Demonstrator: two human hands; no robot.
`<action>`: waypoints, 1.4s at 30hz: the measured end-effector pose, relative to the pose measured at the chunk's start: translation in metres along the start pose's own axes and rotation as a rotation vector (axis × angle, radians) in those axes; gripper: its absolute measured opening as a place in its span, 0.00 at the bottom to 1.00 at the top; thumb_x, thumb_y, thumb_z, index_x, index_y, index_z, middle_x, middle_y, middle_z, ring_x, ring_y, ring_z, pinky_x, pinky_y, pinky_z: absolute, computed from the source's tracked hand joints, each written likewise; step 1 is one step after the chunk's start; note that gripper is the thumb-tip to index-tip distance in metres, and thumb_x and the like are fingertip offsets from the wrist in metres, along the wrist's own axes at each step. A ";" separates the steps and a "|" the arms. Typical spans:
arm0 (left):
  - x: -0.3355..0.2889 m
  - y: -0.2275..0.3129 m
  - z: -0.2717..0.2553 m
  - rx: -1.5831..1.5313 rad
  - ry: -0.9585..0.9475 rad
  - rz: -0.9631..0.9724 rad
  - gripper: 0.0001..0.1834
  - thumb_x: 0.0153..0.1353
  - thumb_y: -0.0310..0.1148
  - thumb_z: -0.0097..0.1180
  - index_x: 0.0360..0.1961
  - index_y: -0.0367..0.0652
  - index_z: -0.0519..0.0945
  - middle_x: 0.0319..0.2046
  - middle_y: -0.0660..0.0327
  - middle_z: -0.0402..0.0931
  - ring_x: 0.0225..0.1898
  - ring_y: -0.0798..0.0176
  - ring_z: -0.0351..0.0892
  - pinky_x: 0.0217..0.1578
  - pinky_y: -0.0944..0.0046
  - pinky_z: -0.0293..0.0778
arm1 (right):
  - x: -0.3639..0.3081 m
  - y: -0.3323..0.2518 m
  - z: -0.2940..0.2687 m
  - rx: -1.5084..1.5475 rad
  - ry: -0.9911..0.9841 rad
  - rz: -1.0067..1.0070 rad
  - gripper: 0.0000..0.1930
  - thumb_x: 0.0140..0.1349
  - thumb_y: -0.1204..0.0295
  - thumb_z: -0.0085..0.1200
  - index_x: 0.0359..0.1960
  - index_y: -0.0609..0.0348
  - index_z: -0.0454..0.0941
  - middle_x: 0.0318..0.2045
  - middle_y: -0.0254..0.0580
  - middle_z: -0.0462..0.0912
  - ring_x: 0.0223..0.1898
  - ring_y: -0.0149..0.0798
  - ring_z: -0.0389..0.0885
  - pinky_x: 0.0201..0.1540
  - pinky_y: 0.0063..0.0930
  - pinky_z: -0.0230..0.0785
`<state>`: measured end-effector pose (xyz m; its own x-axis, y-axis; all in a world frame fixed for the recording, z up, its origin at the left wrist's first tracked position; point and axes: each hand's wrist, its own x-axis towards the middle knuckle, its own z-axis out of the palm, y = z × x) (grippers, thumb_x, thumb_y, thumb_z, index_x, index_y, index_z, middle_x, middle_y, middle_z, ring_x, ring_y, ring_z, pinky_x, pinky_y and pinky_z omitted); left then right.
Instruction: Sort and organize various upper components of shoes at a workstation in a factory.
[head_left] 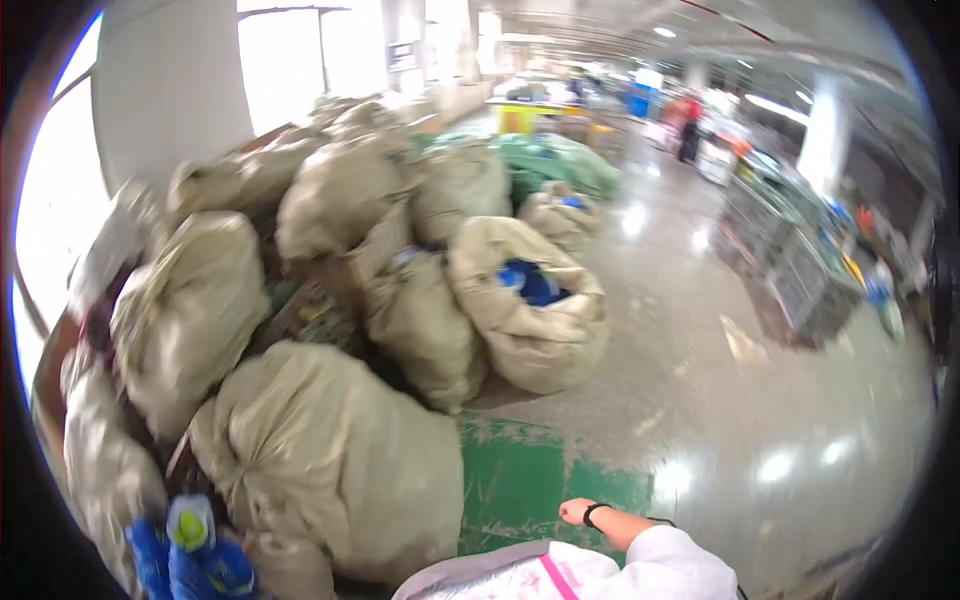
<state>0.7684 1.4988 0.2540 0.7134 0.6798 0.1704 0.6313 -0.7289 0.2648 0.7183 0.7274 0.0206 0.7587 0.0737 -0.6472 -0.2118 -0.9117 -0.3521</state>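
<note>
My right hand [575,511] hangs low in front of my body, its fingers curled into a loose fist with nothing visible in them. A dark band [593,514] circles that wrist, and a white sleeve covers the arm above. Below the hand lies a scuffed green floor patch [512,478]. Nearest on the left is a large, full beige sack [340,450], gathered at its mouth. Beyond it stands an open beige sack [540,350] with blue material [540,285] inside. My left hand does not show.
More stuffed sacks [190,315] pile up along the window wall, with green sacks [560,165] behind. Blue items [205,565] sit at the lower left. Grey crates [810,280] stand to the right across the shiny floor [680,400]. A person in red and black [690,125] is far off.
</note>
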 end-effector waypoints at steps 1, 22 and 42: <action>-0.010 0.036 0.041 0.049 -0.083 0.248 0.25 0.61 0.43 0.42 0.46 0.30 0.71 0.45 0.45 0.72 0.46 0.50 0.72 0.50 0.58 0.66 | -0.013 0.026 0.005 0.056 0.041 0.047 0.13 0.52 0.65 0.46 0.38 0.51 0.77 0.38 0.43 0.80 0.41 0.45 0.77 0.44 0.36 0.68; -0.554 0.679 0.296 0.079 -1.681 1.655 0.19 0.56 0.44 0.45 0.44 0.45 0.74 0.39 0.50 0.75 0.44 0.48 0.73 0.42 0.56 0.70 | -0.098 0.275 0.061 0.815 0.581 0.501 0.16 0.51 0.58 0.49 0.38 0.50 0.78 0.33 0.44 0.81 0.37 0.43 0.78 0.42 0.35 0.69; -0.938 1.120 0.474 0.530 -0.984 1.949 0.19 0.55 0.36 0.42 0.44 0.41 0.76 0.43 0.48 0.74 0.47 0.48 0.72 0.48 0.56 0.67 | -0.290 0.652 0.049 1.019 0.428 0.945 0.15 0.53 0.61 0.46 0.38 0.54 0.77 0.34 0.45 0.81 0.40 0.45 0.78 0.43 0.36 0.68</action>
<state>0.9503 0.0064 -0.0592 0.1448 -0.7893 -0.5967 -0.9325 -0.3105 0.1845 0.3299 0.1310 -0.0541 0.1748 -0.6696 -0.7218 -0.9249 0.1396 -0.3535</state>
